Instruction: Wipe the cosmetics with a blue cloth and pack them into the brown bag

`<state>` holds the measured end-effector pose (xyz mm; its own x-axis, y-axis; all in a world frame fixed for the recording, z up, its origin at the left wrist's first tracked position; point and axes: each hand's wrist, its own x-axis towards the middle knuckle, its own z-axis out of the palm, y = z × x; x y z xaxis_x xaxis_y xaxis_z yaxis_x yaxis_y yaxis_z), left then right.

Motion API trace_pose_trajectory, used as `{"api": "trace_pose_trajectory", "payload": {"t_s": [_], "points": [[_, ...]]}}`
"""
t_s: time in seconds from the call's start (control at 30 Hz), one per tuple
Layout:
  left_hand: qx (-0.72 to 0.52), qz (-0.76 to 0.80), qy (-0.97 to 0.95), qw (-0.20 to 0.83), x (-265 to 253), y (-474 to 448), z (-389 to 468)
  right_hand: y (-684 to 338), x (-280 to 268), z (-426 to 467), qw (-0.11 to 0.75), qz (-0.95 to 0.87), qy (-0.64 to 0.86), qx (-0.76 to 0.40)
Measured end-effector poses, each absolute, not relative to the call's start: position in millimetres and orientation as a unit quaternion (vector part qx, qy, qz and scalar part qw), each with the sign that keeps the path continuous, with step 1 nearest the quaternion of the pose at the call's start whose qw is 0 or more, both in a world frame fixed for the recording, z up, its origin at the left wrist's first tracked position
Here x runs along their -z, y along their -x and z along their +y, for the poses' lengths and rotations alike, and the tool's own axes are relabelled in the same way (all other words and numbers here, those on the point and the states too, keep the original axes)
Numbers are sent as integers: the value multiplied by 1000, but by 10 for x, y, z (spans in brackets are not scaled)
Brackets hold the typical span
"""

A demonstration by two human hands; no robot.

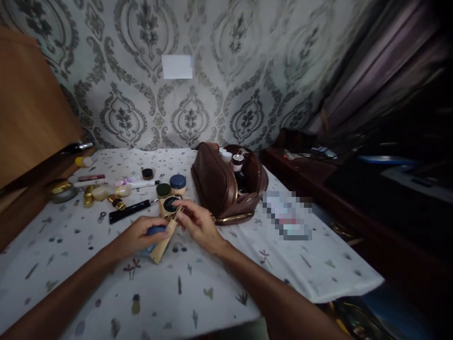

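Observation:
A narrow beige-gold box (pixel 163 246) is tilted between my hands, in front of the cosmetics. My left hand (pixel 141 233) is closed around its middle. The fingertips of my right hand (pixel 200 224) pinch at the box's upper end; what exactly they grip there is partly hidden. Something blue (pixel 153 234) shows under and beside my left fingers, and I cannot make out what it is. Just beyond my hands sit a square beige case with a black round top (pixel 171 204), a dark green-lidded jar (pixel 163 190) and a blue-lidded jar (pixel 178 183).
An open brown cosmetic bag (pixel 215 182) with jars inside stands right of centre. A black tube (pixel 130 211), a small dark jar (pixel 147 174) and a gold-lidded jar (pixel 61 190) lie to the left. A blurred-out object (pixel 288 217) rests on the patterned tablecloth (pixel 212 295) at right.

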<state>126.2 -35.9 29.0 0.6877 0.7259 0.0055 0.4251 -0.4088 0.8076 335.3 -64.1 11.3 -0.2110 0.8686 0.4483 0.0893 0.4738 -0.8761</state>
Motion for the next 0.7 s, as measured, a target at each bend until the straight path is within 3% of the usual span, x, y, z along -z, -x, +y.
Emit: {"api": "trace_pose_trajectory", "payload": {"t_s": [0.37, 0.7], "points": [[-129, 350, -811, 451, -298, -1281, -362, -3502, -303, -643, 578, -642, 363, -349], [-209, 402, -784, 423, -282, -1275, -325, -3531, -355, -580, 612, -592, 334, -403]]}}
